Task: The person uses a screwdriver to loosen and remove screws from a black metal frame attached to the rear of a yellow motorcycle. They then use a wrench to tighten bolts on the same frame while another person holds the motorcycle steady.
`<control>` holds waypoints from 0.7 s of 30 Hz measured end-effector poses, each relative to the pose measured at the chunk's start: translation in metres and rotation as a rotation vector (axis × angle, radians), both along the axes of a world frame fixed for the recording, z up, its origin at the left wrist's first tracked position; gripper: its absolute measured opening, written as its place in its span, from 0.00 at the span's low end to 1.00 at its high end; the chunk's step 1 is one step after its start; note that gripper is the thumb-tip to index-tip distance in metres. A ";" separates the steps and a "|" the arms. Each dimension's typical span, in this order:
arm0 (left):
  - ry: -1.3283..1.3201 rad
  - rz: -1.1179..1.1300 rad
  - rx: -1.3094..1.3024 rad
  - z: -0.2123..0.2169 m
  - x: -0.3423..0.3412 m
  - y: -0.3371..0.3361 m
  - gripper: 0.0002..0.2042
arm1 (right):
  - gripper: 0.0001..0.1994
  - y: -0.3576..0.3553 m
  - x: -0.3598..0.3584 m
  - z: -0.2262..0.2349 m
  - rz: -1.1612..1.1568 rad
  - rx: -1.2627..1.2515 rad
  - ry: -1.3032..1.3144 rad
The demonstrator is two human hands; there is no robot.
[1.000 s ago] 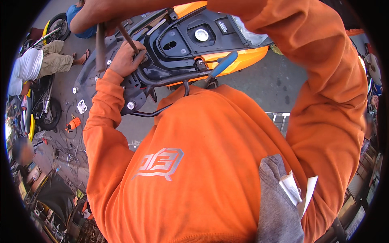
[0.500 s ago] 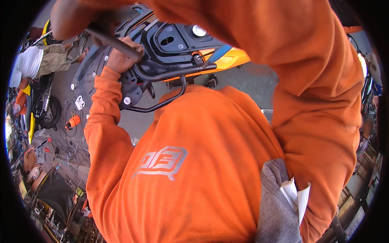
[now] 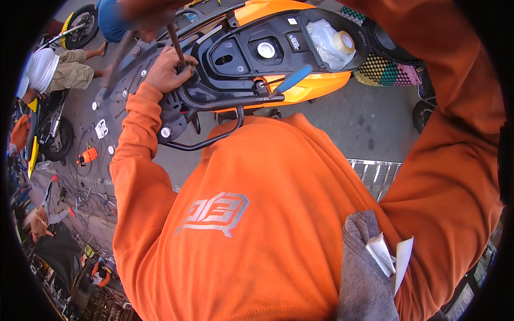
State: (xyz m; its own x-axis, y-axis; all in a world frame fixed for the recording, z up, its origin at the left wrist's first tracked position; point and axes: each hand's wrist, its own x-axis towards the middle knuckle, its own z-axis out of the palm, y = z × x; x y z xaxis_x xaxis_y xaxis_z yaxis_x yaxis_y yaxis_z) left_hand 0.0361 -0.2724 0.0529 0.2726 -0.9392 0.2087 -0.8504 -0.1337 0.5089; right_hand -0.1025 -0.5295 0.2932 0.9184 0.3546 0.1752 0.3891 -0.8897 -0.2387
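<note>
My left hand [image 3: 167,70] is closed, with thumb and fingers around the lower end of a dark metal rod [image 3: 174,41]. It rests by the black rear frame of an orange and black motorcycle [image 3: 316,88] whose seat is off. At the rod's upper end is my right hand [image 3: 145,20], curled around it but blurred and partly cut off by the upper edge. A dark smeared bar [image 3: 119,61] shows below that hand; its kind is unclear. A blue-handled tool [image 3: 293,80] stands in the lock area on the near side, touched by neither hand.
A clear plastic bag with a tape roll [image 3: 343,41] sits on the motorcycle. A checkered woven seat [image 3: 377,72] is beyond it. Metal grating [image 3: 377,174] lies at right. An orange bottle [image 3: 87,155], cables and tools lie on the floor at left. Another person [image 3: 45,72] is at far left.
My right hand and arm have swung up and rightward, uncovering more of the motorcycle. The rod now stands more upright. My left hand stays in nearly the same place.
</note>
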 end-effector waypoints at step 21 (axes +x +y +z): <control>-0.046 -0.083 0.137 -0.002 0.010 -0.001 0.16 | 0.17 0.009 0.023 0.011 -0.063 -0.029 0.122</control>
State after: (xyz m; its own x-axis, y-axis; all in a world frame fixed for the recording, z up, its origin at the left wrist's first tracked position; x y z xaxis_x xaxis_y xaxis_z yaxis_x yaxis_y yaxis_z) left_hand 0.0465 -0.2733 0.0510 0.1865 -0.9786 0.0873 -0.8833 -0.1281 0.4510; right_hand -0.0795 -0.5203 0.3040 0.9529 0.2991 0.0510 0.3020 -0.9187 -0.2546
